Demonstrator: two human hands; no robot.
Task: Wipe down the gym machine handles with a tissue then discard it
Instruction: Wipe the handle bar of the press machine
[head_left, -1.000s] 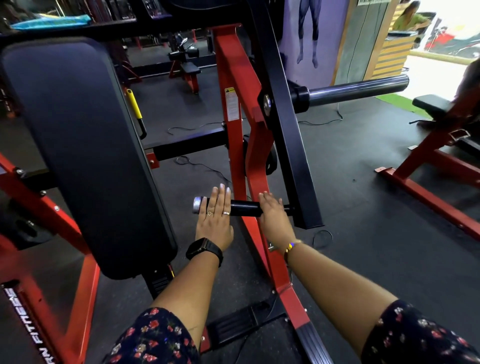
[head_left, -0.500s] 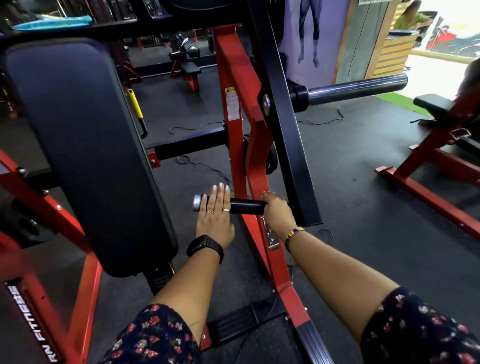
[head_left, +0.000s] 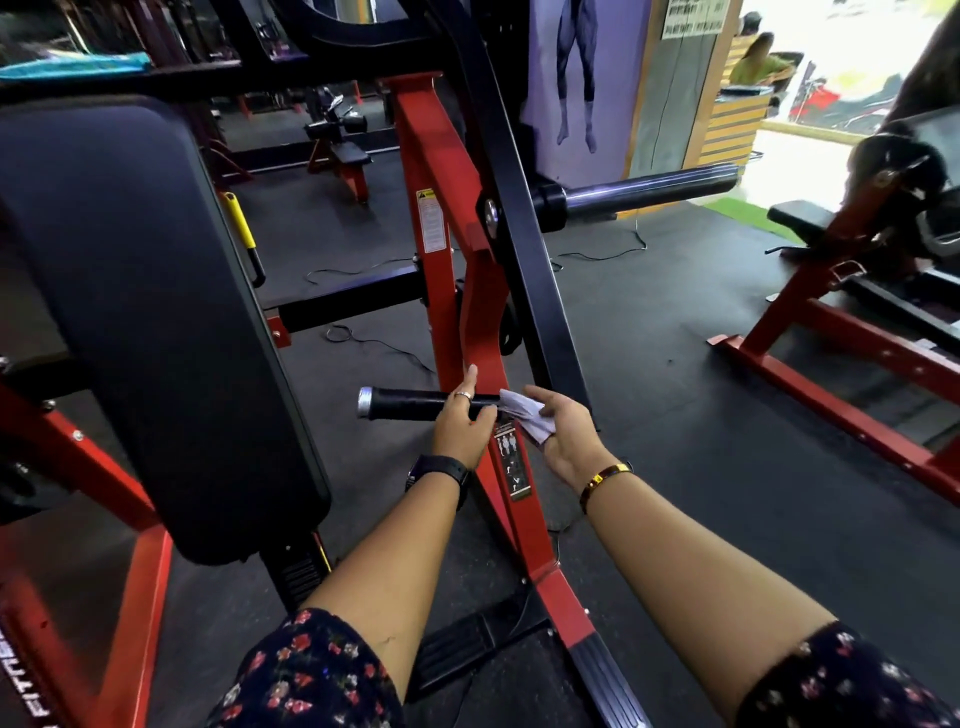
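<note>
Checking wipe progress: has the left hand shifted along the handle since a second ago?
Yes. The left hand has slid along the handle away from its silver end cap, toward the red frame; bare grip now shows between cap and hand.
</note>
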